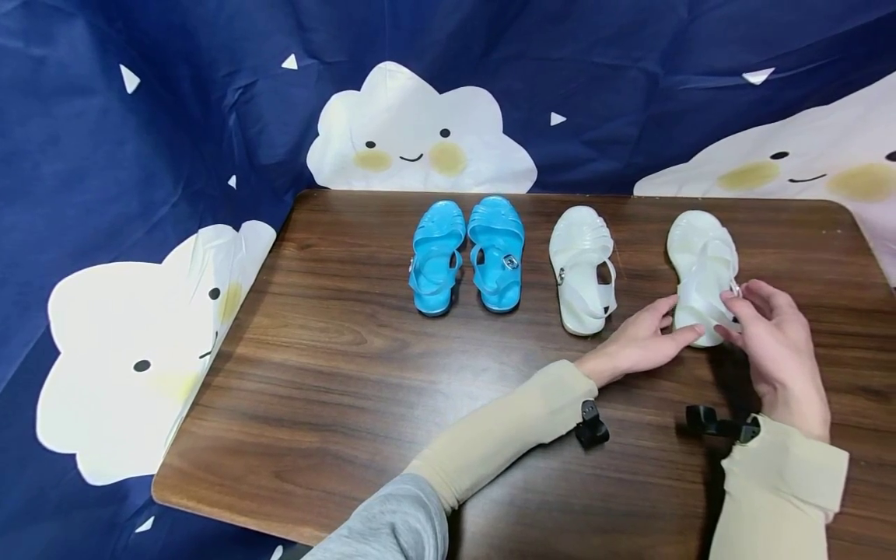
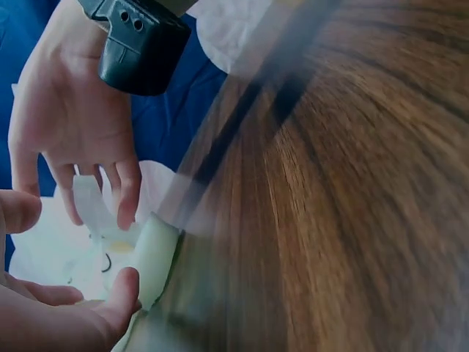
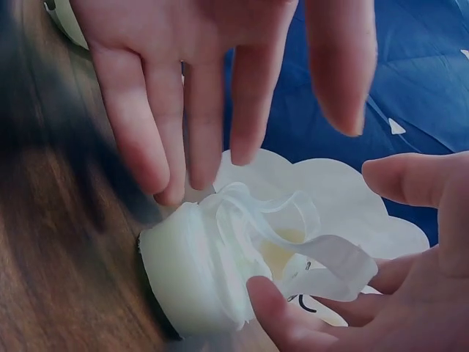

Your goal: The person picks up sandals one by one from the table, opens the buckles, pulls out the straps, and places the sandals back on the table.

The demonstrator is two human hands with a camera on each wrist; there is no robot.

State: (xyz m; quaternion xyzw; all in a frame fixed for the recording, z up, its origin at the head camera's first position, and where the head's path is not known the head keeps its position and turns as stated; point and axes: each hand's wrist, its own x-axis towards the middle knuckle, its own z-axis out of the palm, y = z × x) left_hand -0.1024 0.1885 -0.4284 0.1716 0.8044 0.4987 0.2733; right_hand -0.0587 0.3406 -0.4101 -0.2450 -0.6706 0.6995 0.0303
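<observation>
Two white jelly sandals are on the brown table. The right one (image 1: 696, 268) lies between the hands, toe to the back, its loose ankle strap (image 3: 341, 260) standing up in the right wrist view. My left hand (image 1: 647, 338) is at the heel's left side, fingers extended and thumb at the heel. My right hand (image 1: 780, 342) is at the strap and buckle side, fingers loosely bent; no firm grip shows. Farther left lies the other white sandal (image 1: 577, 241), its strap fastened to a small buckle.
A pair of blue sandals, the left one (image 1: 435, 268) and the right one (image 1: 498, 257), stands left of the white ones. Behind the wooden table (image 1: 336, 389) hangs a dark blue cloth (image 1: 595, 47) with smiling clouds. Black camera mounts (image 1: 591, 428) are on both wrists.
</observation>
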